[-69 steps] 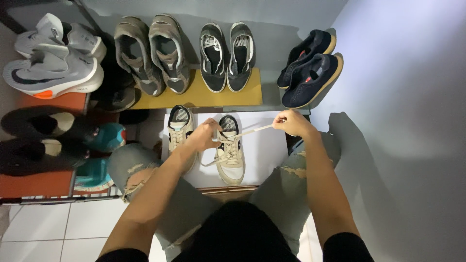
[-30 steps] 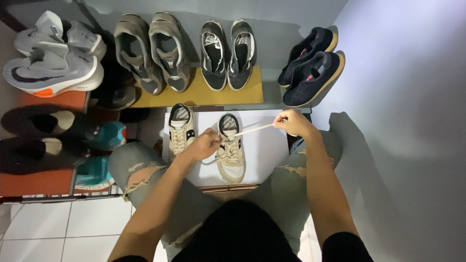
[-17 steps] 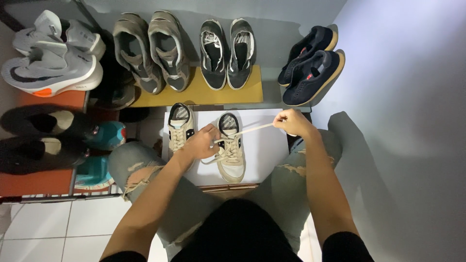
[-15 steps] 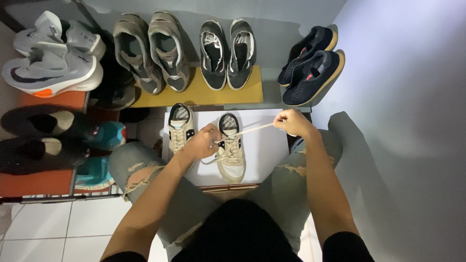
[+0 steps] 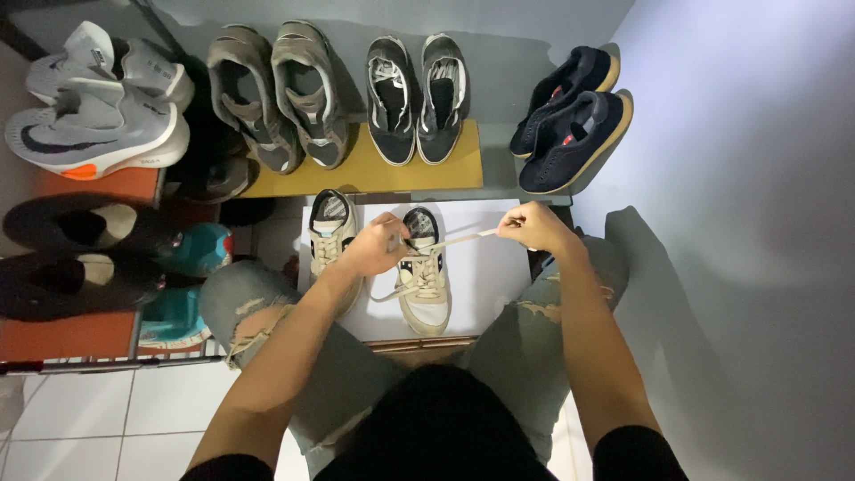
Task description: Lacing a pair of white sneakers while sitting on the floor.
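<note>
Shoes counted: two cream sneakers on a white sheet (image 5: 485, 285), two grey pairs, one black pair and one navy pair ranged beyond. The right cream sneaker (image 5: 424, 272) lay between the person's knees, long axis running away from them, toe toward the body, heel toward the yellow shelf (image 5: 356, 174). Its mate (image 5: 330, 230) lay just beside, parallel. Left hand (image 5: 378, 245) rested at the eyelets, grip closed on the lacing. Right hand (image 5: 534, 227) pinched the cream lace (image 5: 459, 239), drawn taut sideways.
</note>
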